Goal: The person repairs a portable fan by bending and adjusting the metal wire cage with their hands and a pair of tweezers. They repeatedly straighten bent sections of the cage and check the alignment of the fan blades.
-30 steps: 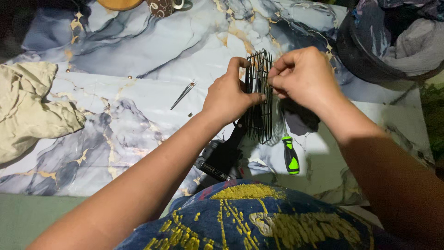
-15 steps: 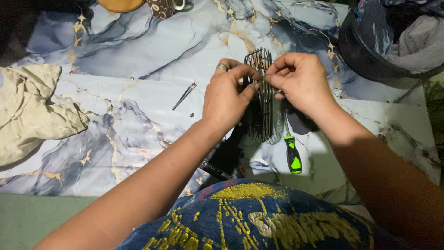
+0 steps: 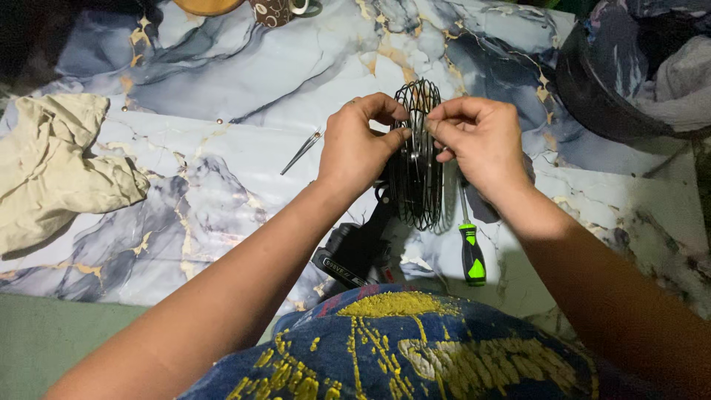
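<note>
Nearest, a screwdriver [image 3: 472, 255] lies on the tabletop [image 3: 222, 170] beside the fan's black base [image 3: 354, 255]. Above it the fan [image 3: 419, 159] stands on edge between both hands. Left hand [image 3: 359, 148] and right hand [image 3: 481, 144] pinch the wire grille's rim, fingers closed on it. Best to keep both grips level so the grille halves stay aligned. Farther left lies a cloth [image 3: 55, 167].

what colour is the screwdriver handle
Black with bright green patches, on the screwdriver lying right of the fan; the head view shows it.
</note>
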